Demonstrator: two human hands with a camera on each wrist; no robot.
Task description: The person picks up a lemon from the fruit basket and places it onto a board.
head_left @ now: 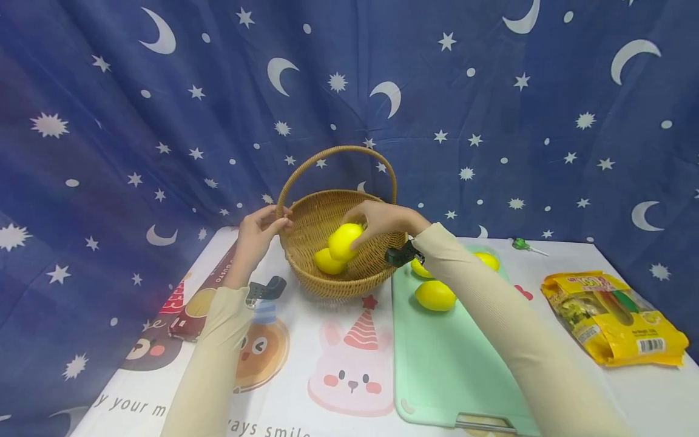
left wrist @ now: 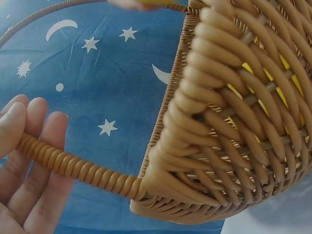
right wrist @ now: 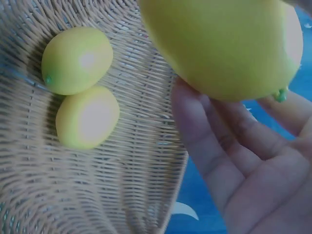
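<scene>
A wicker basket with a tall arched handle stands at the back of the table. My left hand holds the handle near its left base; in the left wrist view the thumb and fingers are wrapped about it. Over the basket, my right hand grips a yellow lemon. The right wrist view shows two more lemons, one touching the other, inside the basket. Three lemons lie on the green cutting board, the nearest lemon in plain sight, the others partly behind my right arm.
A yellow food packet lies at the right. Behind the board is a green-wrapped lollipop. A dark red package sits left of the basket, partly behind my left arm. A blue star-and-moon curtain hangs behind the table.
</scene>
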